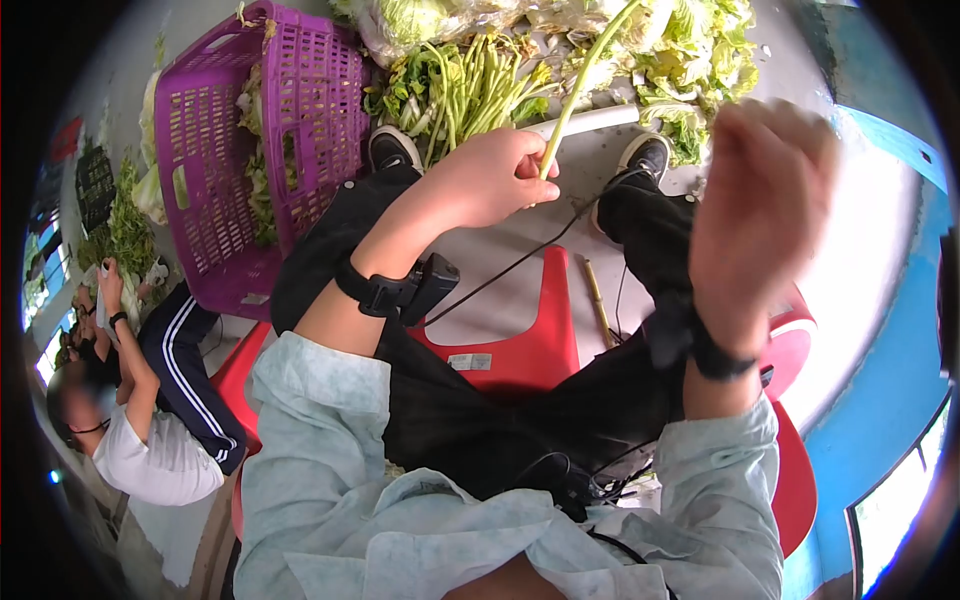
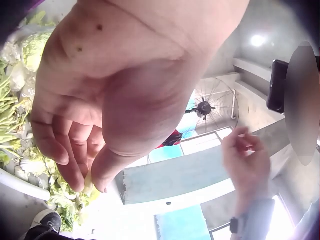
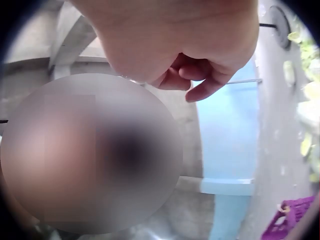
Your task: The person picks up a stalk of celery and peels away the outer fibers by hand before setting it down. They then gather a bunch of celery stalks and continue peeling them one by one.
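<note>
Pale blue-green sleeves sit closest to the head camera, forearms reaching out over black trousers and a red stool (image 1: 520,340).

Left hand (image 1: 490,175) pinches the lower end of a long green stalk (image 1: 590,75) between thumb and curled fingers; the left wrist view confirms it — thumb tip pressed onto a pale yellow-green stem end. Stalk runs up and to the right from the hand, out over the pile of greens (image 1: 470,90) on the floor by the shoes.

Right hand (image 1: 765,210) is raised near the camera and motion-blurred. From the right wrist view the fingers look curled in with nothing between them — probably empty, but the blur makes that a soft call.

Handling judgement: stalk is light, thin, fairly stiff along its length but will snap or bruise if bent hard; surface likely smooth, maybe damp. Best hold is where it's held now — low on the firm stem, not up at the leafy end, which would tear.

Purple crate (image 1: 250,150) stands tipped to the left, some leaves inside. Another person (image 1: 150,400) sits on the far left, working on greens too.
</note>
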Action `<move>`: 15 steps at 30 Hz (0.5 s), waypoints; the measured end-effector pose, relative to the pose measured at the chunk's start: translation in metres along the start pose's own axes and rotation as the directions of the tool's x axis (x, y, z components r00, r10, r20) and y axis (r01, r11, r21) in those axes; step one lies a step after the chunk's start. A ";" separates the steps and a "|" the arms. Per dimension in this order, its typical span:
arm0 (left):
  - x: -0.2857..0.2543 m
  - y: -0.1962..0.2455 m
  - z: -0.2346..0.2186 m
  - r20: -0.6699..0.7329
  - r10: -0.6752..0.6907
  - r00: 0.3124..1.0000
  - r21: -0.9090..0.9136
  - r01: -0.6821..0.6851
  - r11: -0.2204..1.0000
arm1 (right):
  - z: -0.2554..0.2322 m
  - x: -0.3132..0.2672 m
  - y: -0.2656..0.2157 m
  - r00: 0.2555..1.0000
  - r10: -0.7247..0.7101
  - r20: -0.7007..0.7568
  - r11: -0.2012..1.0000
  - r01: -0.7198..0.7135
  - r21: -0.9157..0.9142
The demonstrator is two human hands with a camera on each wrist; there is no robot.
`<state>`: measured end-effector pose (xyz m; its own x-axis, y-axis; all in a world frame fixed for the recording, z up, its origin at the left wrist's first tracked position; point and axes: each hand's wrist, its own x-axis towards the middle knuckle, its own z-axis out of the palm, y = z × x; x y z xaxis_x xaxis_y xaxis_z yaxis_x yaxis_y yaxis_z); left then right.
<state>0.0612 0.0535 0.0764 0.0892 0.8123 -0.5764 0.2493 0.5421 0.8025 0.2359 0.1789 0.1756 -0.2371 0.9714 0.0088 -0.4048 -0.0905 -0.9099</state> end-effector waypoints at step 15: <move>0.010 -0.011 0.013 -0.001 0.043 0.999 0.089 -0.042 0.995 | 0.009 -0.071 -0.117 0.872 -0.270 0.409 0.928 0.123 0.351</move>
<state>0.0721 0.0530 0.0602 0.0988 0.8349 -0.5414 0.3296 0.4859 0.8095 0.2922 0.1190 0.2851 -0.4585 0.7818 0.4225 -0.7149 -0.0420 -0.6979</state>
